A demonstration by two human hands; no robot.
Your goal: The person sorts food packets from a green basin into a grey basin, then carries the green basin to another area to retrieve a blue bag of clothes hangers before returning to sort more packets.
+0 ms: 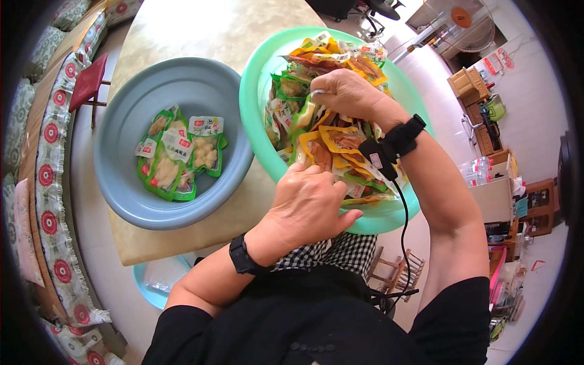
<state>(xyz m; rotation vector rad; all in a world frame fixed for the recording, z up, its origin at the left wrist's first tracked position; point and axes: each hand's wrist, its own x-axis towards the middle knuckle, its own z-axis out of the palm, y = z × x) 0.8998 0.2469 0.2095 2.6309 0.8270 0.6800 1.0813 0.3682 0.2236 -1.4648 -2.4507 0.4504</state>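
My right hand (346, 93) is over a mint-green plastic basin (255, 82), its fingers closed on the upper end of a green-edged snack packet (304, 116). Lower in the same basin lies my left hand (308, 198), palm down, its fingertips at the packets; whether it grips one is hidden. The basin holds a heap of sealed food packets, some yellow-edged (342, 139), others green-edged. To the left, a blue-grey plastic basin (109, 137) holds several green-edged packets (166, 171) with pale food inside.
Both basins rest on a marbled table (191, 27). Below its near edge is a light-blue basin (153, 292) with clear plastic in it. A red stool (89, 82) stands left, beside a patterned sofa. A black cable (406, 219) hangs from my right wrist.
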